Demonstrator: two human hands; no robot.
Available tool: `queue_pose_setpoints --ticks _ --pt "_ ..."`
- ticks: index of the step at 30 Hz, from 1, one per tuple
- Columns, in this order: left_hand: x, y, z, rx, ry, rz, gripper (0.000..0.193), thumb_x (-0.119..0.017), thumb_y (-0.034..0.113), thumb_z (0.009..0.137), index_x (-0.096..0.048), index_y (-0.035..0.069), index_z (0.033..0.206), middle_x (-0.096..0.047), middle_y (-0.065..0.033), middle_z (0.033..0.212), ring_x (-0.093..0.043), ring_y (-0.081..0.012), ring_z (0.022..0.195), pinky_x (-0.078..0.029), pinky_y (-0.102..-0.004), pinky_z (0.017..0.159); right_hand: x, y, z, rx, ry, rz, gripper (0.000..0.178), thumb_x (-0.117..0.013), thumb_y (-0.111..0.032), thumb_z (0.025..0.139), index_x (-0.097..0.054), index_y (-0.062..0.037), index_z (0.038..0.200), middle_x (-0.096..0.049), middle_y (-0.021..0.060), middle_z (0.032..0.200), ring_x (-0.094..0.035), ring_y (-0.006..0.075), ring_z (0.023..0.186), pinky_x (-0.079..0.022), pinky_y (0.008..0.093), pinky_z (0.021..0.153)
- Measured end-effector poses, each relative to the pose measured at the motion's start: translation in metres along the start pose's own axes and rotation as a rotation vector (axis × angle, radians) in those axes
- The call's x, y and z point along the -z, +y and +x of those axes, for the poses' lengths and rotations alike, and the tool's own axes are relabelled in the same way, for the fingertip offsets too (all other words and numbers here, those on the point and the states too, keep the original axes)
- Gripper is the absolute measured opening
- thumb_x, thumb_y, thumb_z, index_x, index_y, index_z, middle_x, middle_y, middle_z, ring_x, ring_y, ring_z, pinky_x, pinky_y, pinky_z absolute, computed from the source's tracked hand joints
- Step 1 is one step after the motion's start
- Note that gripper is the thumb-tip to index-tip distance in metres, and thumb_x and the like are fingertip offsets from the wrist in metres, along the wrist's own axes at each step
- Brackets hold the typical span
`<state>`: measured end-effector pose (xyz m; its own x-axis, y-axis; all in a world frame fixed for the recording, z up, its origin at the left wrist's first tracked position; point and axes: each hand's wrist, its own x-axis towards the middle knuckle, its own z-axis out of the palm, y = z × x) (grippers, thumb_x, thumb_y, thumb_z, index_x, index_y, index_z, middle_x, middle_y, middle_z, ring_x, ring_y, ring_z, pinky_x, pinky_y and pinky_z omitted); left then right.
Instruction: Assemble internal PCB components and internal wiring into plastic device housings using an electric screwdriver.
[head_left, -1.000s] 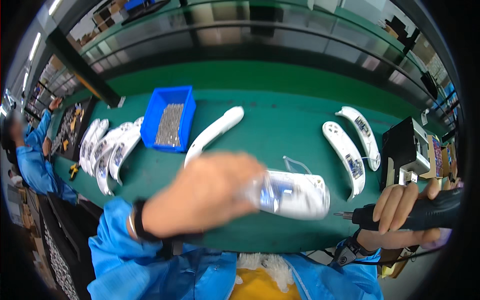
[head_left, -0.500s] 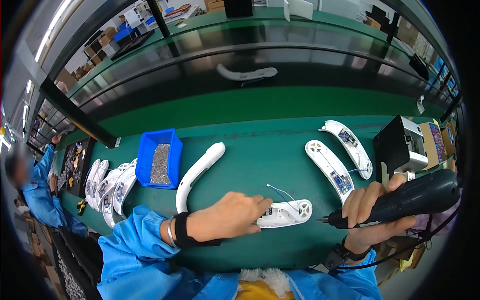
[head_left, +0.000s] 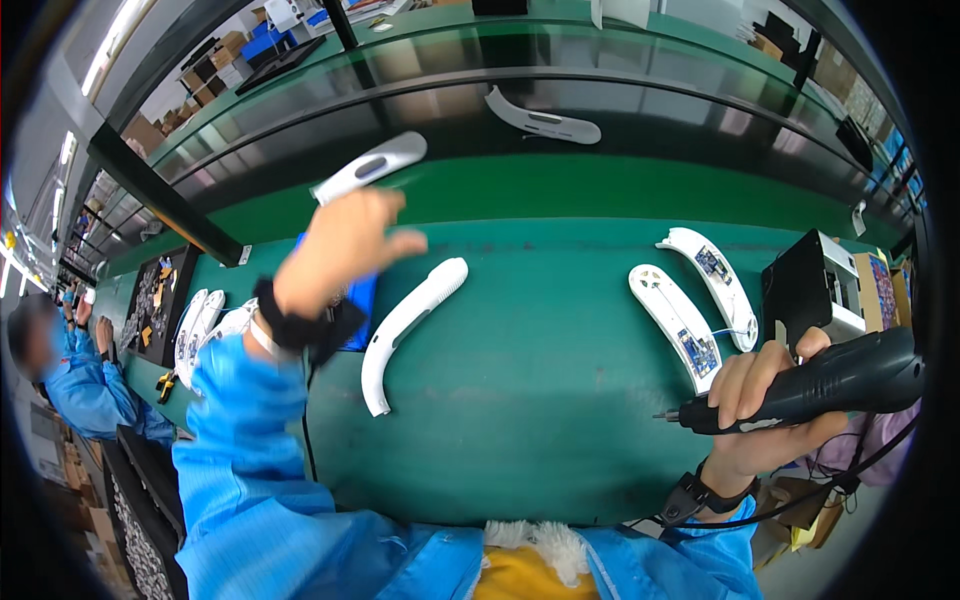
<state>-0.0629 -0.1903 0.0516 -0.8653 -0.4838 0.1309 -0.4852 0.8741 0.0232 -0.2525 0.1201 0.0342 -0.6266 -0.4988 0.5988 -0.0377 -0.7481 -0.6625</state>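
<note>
Holds the left hand [head_left: 345, 245] with thumb spread wide, nearer than the right hand [head_left: 757, 388] to the white shell [head_left: 372, 165] just beyond, at the belt's [head_left: 460, 135] near edge, long axis slanting away rightward; contact unclear through blur. Grips a driver [head_left: 850, 375] in the right.

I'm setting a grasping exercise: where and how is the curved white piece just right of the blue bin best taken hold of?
I'd probably take the curved white piece across its middle, from above and the right: it is long and slender, with the blue bin close on its left and green tabletop showing along its right.
</note>
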Motion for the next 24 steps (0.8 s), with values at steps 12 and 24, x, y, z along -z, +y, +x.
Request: queue_pose_setpoints --ticks 12,24 --pt "-0.023 0.163 -0.13 -0.434 -0.007 -0.163 0.03 -0.056 0.008 0.068 -0.06 0.002 0.097 -0.058 -0.005 0.079 -0.059 -0.0177 0.069 -0.048 -0.0284 0.058 0.015 -0.036 0.008 0.023 0.036 0.011 0.057 -0.052 -0.055 0.084 -0.038 -0.0066 0.11 -0.046 0.0023 0.056 -0.045 0.0096 0.039 -0.036 0.0219 0.038" --pt "-0.042 0.177 -0.144 -0.513 0.144 -0.53 0.031 -0.068 0.011 0.064 -0.064 0.005 0.093 -0.061 -0.0072 0.089 -0.061 -0.0211 0.08 -0.049 -0.0295 0.067 0.044 -0.028 -0.006 -0.12 -0.061 -0.031 0.08 -0.037 -0.071 0.081 -0.034 -0.0035 0.125 -0.047 0.0039 0.061 -0.046 0.0152 0.042 -0.04 0.0284 0.045"
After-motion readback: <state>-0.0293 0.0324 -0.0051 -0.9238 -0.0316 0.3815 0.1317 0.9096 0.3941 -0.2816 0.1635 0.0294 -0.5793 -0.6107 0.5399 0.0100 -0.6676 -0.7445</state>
